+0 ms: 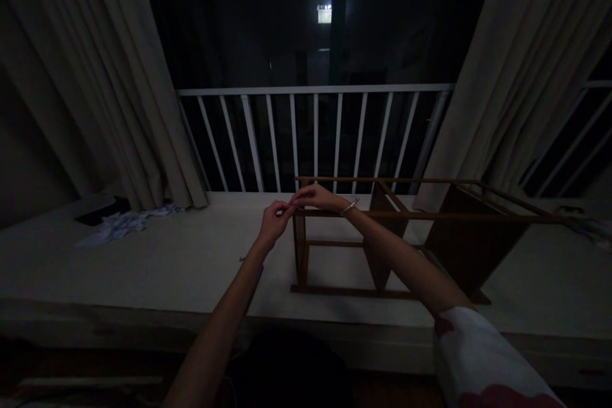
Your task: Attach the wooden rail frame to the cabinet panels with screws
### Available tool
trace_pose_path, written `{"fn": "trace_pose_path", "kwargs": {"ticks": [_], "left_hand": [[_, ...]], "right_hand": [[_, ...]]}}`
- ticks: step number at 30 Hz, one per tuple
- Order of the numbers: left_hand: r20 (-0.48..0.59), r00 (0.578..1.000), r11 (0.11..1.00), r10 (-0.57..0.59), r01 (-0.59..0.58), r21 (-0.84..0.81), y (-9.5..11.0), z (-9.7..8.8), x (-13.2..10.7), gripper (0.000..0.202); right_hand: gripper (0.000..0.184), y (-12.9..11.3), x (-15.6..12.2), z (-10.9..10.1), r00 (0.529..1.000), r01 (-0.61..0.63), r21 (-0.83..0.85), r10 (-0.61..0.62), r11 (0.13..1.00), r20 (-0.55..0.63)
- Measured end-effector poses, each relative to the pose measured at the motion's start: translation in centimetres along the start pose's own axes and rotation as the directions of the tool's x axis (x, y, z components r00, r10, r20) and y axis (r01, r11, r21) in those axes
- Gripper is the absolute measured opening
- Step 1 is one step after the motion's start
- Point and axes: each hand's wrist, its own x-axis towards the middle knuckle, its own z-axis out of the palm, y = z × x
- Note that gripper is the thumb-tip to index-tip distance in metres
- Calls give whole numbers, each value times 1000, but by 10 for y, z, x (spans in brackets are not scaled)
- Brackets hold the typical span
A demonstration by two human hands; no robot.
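A brown wooden shelf frame lies on its side on the pale window ledge. At its upper left corner my left hand and my right hand meet, fingertips pinched together. Whatever sits between the fingers is too small and dark to make out. My right hand is over the frame's end, with a bracelet at the wrist. My left hand is just left of that end. Beside my left forearm, a thin dark tool lies partly hidden, with a small hook-like piece near it.
White railings stand behind the ledge, before a dark window. Curtains hang at left and right. Crumpled papers or plastic lie on the ledge at left. More loose items are at the far right.
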Motion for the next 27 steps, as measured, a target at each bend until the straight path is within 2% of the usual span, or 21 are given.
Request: {"fn": "trace_pose_path", "kwargs": {"ticks": [4,12,19,27], "left_hand": [[5,1000,1000,18,-18,2,-3,0,-1,21],[20,1000,1000,6,-6,-9,1,-1,-3,22],[5,999,998,46,-46,41,2,2,-3,25],[20,1000,997,24,-26,75,0,2,-4,29]], "right_hand": [[36,-3,-3,1,1000,-9,-9,9,1000,-17],[38,-6,-7,-1,997,39,-36,-36,999,75],[37,2,-2,0,999,41,-69,-39,997,28],[38,-4,-3,3,999,33,-100,-32,994,15]]}}
